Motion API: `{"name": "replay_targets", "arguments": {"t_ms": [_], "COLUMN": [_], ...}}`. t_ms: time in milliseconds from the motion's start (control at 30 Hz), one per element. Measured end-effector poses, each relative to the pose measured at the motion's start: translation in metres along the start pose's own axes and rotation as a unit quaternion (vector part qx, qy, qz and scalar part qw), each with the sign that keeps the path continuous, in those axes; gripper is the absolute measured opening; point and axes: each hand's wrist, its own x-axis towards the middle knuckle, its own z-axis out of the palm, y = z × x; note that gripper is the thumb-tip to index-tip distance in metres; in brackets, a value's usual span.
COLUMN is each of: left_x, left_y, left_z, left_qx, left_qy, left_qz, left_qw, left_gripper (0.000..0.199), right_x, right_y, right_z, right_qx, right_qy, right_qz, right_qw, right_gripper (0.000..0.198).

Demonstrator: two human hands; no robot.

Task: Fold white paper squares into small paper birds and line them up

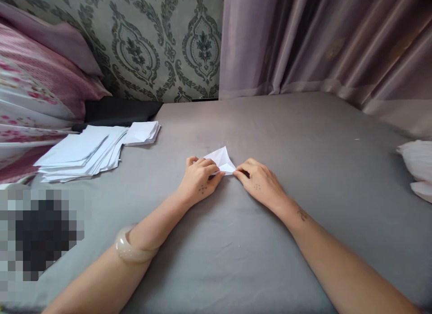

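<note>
A small white folded paper lies on the grey cloth surface, with creases across it and one point facing away from me. My left hand covers its left part, thumb and fingers closed on the near edge. At the paper's right corner, my right hand pinches the tip between thumb and fingers. The paper's left end is hidden beneath my left fingers. A pale bangle sits on my left forearm.
Stacked white paper sheets lie at the left, beside a smaller pile of paper. Behind them is a black flat item. Purple curtains hang at the back right; a whitish bundle sits at the right edge.
</note>
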Motion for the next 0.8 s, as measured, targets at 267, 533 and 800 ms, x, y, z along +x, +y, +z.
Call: {"name": "replay_targets", "arguments": {"t_ms": [267,533,800], "left_x": [0.007,0.011,0.009], "left_y": [0.003,0.002,-0.012], "left_z": [0.006,0.011,-0.002], "left_qx": [-0.032,-0.031,-0.105], "left_qy": [-0.022,-0.037,-0.094], "left_qz": [-0.098,-0.108,-0.075], "left_qw": [0.994,0.993,0.987], "left_gripper": [0.019,0.014,0.019], "right_x": [0.002,0.001,-0.006], "right_y": [-0.001,0.002,-0.006], "right_z": [0.006,0.009,0.007], "right_qx": [-0.020,0.009,0.006], "right_qy": [0.033,0.060,-0.001], "right_qz": [0.014,-0.057,-0.135], "right_qw": [0.999,0.997,0.991], "right_gripper": [0.012,0.016,0.034]}}
